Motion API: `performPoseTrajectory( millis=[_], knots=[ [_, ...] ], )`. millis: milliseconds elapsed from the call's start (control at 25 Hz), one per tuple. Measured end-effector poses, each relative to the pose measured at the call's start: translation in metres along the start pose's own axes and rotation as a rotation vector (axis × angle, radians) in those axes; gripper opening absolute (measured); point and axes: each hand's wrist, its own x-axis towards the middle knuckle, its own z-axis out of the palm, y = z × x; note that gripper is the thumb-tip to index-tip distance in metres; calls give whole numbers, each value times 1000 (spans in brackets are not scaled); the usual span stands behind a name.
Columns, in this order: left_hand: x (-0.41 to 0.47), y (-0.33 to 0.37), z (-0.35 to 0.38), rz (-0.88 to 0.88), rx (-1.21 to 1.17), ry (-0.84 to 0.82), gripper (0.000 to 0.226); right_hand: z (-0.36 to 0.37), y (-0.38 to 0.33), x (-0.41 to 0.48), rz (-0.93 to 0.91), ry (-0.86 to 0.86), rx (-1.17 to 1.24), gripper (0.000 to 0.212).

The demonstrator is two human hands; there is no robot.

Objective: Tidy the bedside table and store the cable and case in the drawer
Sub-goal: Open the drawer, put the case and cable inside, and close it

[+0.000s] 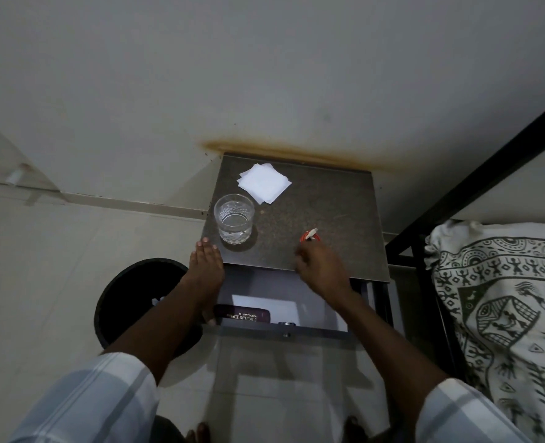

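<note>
A coiled red cable point(310, 236) with a white plug lies on the dark bedside table point(328, 199), near its front right. My right hand point(320, 266) hovers just in front of the cable, fingers curled, apparently apart from it. My left hand point(206, 262) rests flat, fingers together, on the table's front left corner beside a drinking glass point(233, 218). Below the tabletop the drawer point(296, 332) stands pulled out. A dark maroon glasses case point(241, 314) with printed lettering lies inside it on the left.
White folded tissues point(263, 183) lie at the table's back. A round black bin point(130, 298) stands on the floor to the left. A bed with a black frame point(456, 174) and a patterned pillow point(501, 298) is to the right. A small dark object point(286, 323) sits at the drawer's front.
</note>
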Motion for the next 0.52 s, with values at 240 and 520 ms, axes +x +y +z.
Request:
performPoseTrajectory(
  millis=[240,520],
  knots=[
    [6,14,8,-44,-33,22,68,16,36,30,378,85,91,67],
    [15,15,13,-126,-183,-90,68,33,41,39,264,107,46,58]
  ],
)
